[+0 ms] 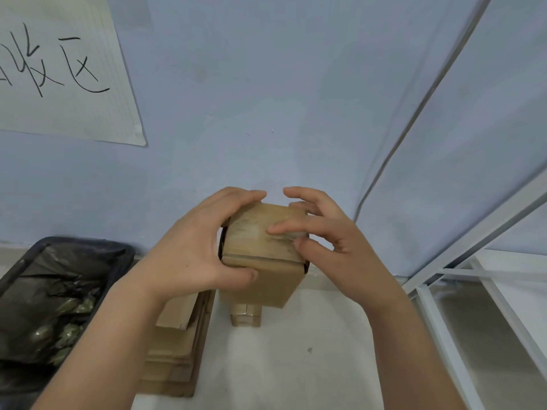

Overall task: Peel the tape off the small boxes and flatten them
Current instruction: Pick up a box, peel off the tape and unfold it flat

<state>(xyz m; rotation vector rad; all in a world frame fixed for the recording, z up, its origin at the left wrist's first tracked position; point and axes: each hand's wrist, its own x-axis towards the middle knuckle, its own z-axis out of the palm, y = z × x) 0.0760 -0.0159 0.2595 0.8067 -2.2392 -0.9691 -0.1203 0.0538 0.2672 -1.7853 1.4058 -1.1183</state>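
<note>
A small brown cardboard box (260, 261) is held up in front of me, its taped top facing the camera. My left hand (195, 247) grips its left side, fingers over the far edge and thumb on the near face. My right hand (328, 238) is at the box's right edge, thumb and forefinger pinching a strip of clear tape (288, 233) that lies across the top. Another small box (245, 316) stands on the white table below, mostly hidden by the held one.
A stack of flattened cardboard (174, 350) lies on the table (281, 365) under my left forearm. A black bin with a dark liner (53, 294) holding crumpled tape sits at left. A white metal frame (461, 279) stands at right; a paper sign (65, 69) hangs on the blue wall.
</note>
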